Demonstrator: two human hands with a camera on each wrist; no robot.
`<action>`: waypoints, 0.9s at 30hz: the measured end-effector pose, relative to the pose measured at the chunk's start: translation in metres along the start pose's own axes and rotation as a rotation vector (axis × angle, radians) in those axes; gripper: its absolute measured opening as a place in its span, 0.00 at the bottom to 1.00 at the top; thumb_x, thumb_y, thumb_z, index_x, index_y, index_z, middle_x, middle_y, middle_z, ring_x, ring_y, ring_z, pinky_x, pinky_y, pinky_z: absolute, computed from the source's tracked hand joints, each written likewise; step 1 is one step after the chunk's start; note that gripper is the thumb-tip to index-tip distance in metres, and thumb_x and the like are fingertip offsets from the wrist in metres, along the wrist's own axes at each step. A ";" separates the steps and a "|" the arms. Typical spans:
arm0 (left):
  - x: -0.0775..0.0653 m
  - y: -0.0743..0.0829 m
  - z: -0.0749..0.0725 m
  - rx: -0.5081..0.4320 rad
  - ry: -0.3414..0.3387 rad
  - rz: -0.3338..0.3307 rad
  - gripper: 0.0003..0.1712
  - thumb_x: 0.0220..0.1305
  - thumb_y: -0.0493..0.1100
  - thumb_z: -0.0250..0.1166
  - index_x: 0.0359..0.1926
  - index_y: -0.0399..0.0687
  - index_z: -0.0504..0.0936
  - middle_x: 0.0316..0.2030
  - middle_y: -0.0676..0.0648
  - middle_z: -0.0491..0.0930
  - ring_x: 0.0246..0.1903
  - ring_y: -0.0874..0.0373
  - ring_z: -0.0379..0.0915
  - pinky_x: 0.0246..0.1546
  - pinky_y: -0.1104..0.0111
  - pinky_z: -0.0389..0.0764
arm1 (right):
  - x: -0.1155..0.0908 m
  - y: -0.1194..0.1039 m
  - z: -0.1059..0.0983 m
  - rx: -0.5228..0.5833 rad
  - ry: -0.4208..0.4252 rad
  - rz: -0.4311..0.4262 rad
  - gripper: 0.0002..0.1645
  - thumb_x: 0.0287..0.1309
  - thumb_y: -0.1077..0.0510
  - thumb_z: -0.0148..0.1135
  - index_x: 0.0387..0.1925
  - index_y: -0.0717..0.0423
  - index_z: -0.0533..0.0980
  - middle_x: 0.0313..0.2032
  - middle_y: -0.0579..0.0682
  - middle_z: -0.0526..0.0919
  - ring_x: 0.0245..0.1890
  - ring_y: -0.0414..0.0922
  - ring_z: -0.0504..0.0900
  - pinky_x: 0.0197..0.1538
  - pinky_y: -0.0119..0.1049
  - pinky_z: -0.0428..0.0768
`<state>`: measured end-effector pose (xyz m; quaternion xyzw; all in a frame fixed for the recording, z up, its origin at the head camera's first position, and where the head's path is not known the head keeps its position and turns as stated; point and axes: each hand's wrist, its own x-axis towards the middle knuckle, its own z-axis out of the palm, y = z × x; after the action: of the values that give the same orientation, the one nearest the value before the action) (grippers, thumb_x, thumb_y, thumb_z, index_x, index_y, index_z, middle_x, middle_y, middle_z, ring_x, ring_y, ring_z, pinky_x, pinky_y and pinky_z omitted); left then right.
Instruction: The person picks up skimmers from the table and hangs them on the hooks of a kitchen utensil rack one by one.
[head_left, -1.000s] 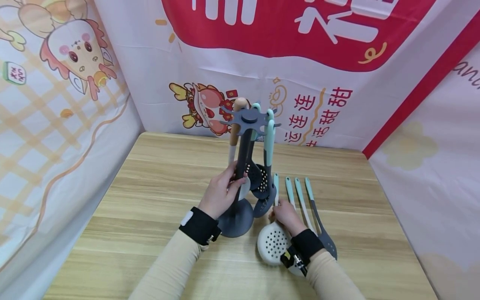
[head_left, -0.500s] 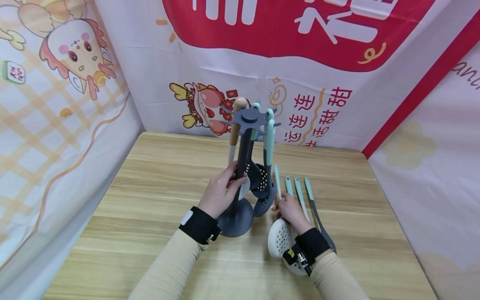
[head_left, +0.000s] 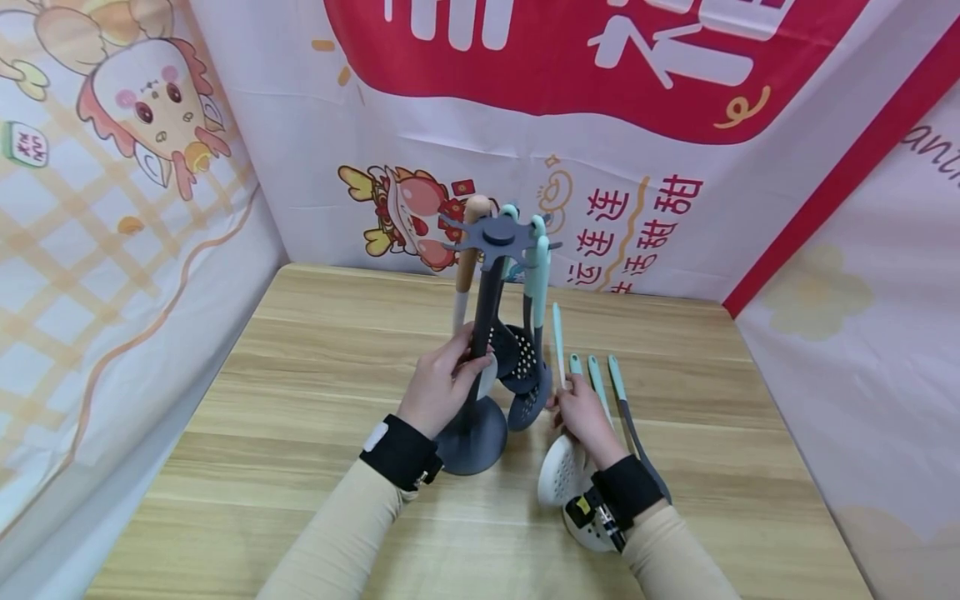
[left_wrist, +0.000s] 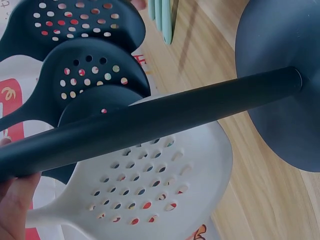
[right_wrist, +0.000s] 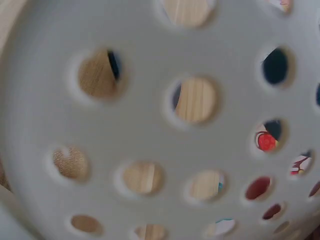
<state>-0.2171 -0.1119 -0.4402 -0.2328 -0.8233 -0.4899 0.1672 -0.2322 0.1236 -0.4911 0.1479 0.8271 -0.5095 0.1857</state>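
Note:
My left hand [head_left: 438,379] grips the post of a dark utensil stand [head_left: 489,304], which has a round base and a hooked top. Several utensils hang from it: a wooden-handled white skimmer [left_wrist: 200,170] and dark perforated spoons [left_wrist: 95,70] with mint handles. Just right of the stand, my right hand [head_left: 583,408] holds a white skimmer [head_left: 558,475] by its stem. Its mint handle points up and its perforated head is lifted, turned partly edge-on. That skimmer's head [right_wrist: 150,115] fills the right wrist view and hides the fingers there.
Beside my right hand, several mint-handled utensils [head_left: 617,379] lie side by side on the wooden table [head_left: 300,367]. A white perforated head [head_left: 588,533] shows partly beneath my right wrist. Printed cloth [head_left: 525,133] hangs behind the table and along both sides.
My right hand has raised the white skimmer from the table. Its handle has moved up and away from me, and its head has turned more edge-on. The left hand keeps its grip.

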 end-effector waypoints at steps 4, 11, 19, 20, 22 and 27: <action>0.000 0.001 0.002 -0.001 0.019 0.001 0.19 0.70 0.37 0.61 0.60 0.40 0.75 0.43 0.41 0.86 0.44 0.50 0.86 0.44 0.61 0.87 | -0.004 -0.002 0.000 0.041 0.043 -0.045 0.30 0.77 0.57 0.39 0.75 0.56 0.50 0.43 0.57 0.82 0.24 0.43 0.77 0.25 0.32 0.74; -0.001 0.004 0.006 -0.005 0.066 -0.004 0.20 0.68 0.37 0.63 0.59 0.44 0.75 0.40 0.41 0.87 0.41 0.52 0.86 0.42 0.63 0.87 | -0.007 -0.001 0.001 0.110 0.091 -0.111 0.28 0.77 0.58 0.39 0.74 0.56 0.52 0.44 0.61 0.82 0.21 0.40 0.75 0.24 0.32 0.74; -0.002 0.007 0.011 0.006 0.122 -0.029 0.19 0.67 0.39 0.65 0.58 0.46 0.77 0.41 0.43 0.87 0.41 0.53 0.87 0.40 0.69 0.87 | -0.007 0.001 0.003 0.226 0.130 -0.188 0.27 0.77 0.60 0.37 0.73 0.59 0.51 0.41 0.59 0.80 0.22 0.39 0.75 0.25 0.30 0.77; -0.002 0.007 0.011 0.007 0.128 -0.027 0.19 0.67 0.39 0.65 0.58 0.45 0.78 0.41 0.43 0.87 0.40 0.53 0.87 0.40 0.69 0.87 | -0.008 0.001 0.003 0.237 0.135 -0.202 0.27 0.77 0.61 0.37 0.73 0.59 0.51 0.41 0.58 0.80 0.22 0.39 0.76 0.25 0.30 0.77; -0.002 0.007 0.012 0.016 0.138 -0.022 0.19 0.67 0.39 0.65 0.57 0.45 0.78 0.39 0.43 0.87 0.39 0.53 0.87 0.40 0.69 0.87 | -0.010 0.001 0.003 0.260 0.142 -0.231 0.27 0.77 0.62 0.37 0.73 0.60 0.52 0.40 0.58 0.80 0.22 0.40 0.76 0.24 0.29 0.78; -0.002 0.004 0.013 0.035 0.131 -0.004 0.18 0.67 0.37 0.65 0.57 0.44 0.77 0.39 0.42 0.86 0.39 0.52 0.87 0.39 0.67 0.87 | -0.014 0.000 0.004 0.274 0.157 -0.273 0.27 0.77 0.63 0.36 0.73 0.60 0.52 0.42 0.60 0.80 0.24 0.40 0.76 0.25 0.28 0.79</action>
<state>-0.2142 -0.0988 -0.4442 -0.1956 -0.8194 -0.4901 0.2238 -0.2195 0.1194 -0.4859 0.0979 0.7744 -0.6245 0.0281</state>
